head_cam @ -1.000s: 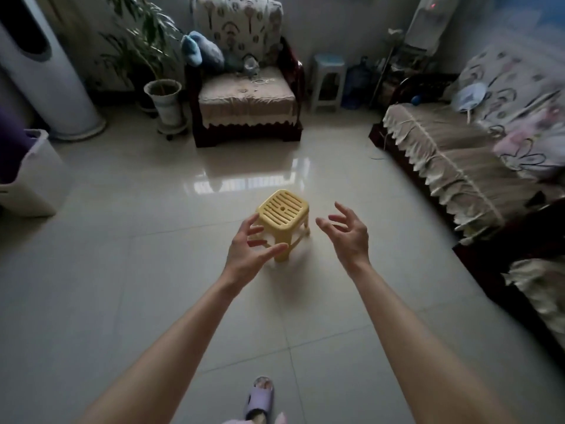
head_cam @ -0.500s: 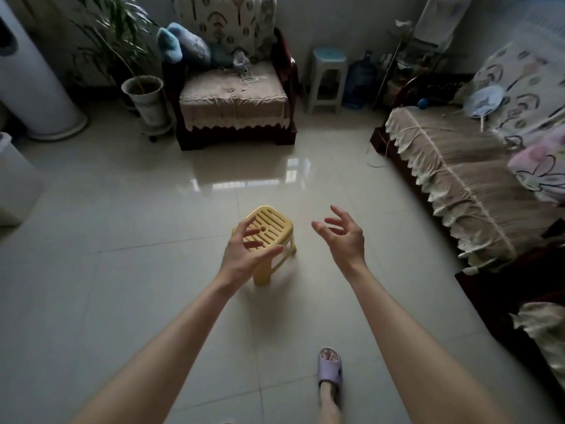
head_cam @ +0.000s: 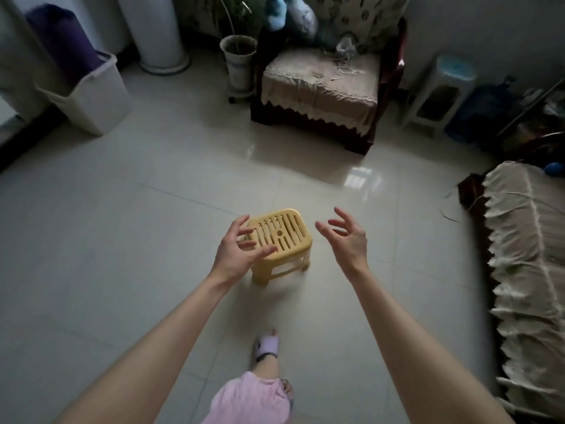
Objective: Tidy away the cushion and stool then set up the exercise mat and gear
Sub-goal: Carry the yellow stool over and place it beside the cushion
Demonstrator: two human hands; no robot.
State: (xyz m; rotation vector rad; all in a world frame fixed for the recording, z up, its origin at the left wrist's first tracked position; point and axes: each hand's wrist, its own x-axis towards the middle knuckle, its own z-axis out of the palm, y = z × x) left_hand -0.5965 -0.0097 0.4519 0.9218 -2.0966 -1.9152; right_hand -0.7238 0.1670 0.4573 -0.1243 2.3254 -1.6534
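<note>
Closer now than half a second ago, both hands reach for the yellow stool (head_cam: 279,240) upright on the floor (head_cam: 122,240): left hand (head_cam: 237,250), fingers spread, overlapping its left edge; right hand (head_cam: 347,241), also spread, just beside its right.

A small yellow stool (head_cam: 279,240) stands alone on open tile floor (head_cam: 122,240), with bare floor all around it. An armchair (head_cam: 318,84) blocks twelve o'clock, a fringed sofa (head_cam: 526,255) three o'clock, and a white bin (head_cam: 91,99) ten o'clock. Both open hands flank the stool, the left hand (head_cam: 235,250) overlapping its edge, the right hand (head_cam: 348,240) apart.
</note>
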